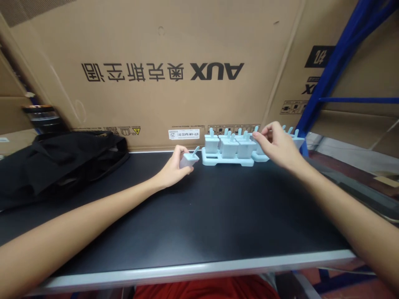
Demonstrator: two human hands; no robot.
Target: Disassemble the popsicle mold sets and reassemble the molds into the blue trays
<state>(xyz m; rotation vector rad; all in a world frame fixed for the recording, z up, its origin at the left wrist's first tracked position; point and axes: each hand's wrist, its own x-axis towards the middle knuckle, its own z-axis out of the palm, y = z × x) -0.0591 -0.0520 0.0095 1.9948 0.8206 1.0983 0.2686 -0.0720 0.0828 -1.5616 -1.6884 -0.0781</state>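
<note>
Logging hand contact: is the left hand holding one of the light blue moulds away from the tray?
Yes, the left hand grips a single mould on the table, beside the tray.

Bench (pixel 199 216): ice-pop tray (pixel 227 160) stood at the far edge, right of centre, moulds (pixel 230 147) seated in it. A second tray (pixel 260 157) lay touching its right side. One loose mould (pixel 188 160) sat just left of the first tray. Bag (pixel 56 162) lay at the far left corner. Cardboard box (pixel 174 62) stood behind the far edge.
</note>
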